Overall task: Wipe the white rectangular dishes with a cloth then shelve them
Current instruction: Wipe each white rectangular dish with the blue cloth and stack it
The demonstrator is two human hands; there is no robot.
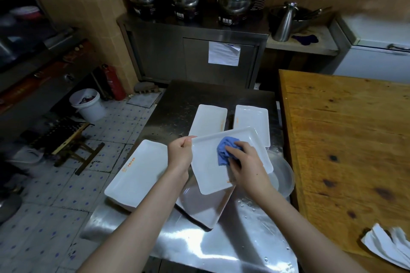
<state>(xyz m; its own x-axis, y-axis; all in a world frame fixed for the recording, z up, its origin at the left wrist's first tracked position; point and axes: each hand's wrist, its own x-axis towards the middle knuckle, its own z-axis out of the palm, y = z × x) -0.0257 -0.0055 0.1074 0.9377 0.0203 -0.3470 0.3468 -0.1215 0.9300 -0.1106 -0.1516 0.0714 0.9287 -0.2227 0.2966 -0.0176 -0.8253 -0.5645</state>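
Two bare arms & hands, seen from the head cam.
L hand (180, 155) & R hand (245, 162) are both bare, skin showing from fingertips to wrist. L forearm (142, 217) & R forearm (295, 224) are bare too, right down to the bottom edge of the pic; whatever is worn higher up is out of view. Forearms are slim & smooth, wrists narrow, fingers slender. L thumbnail (192, 137) looks short & plain, tho the pic is too soft to be sure.
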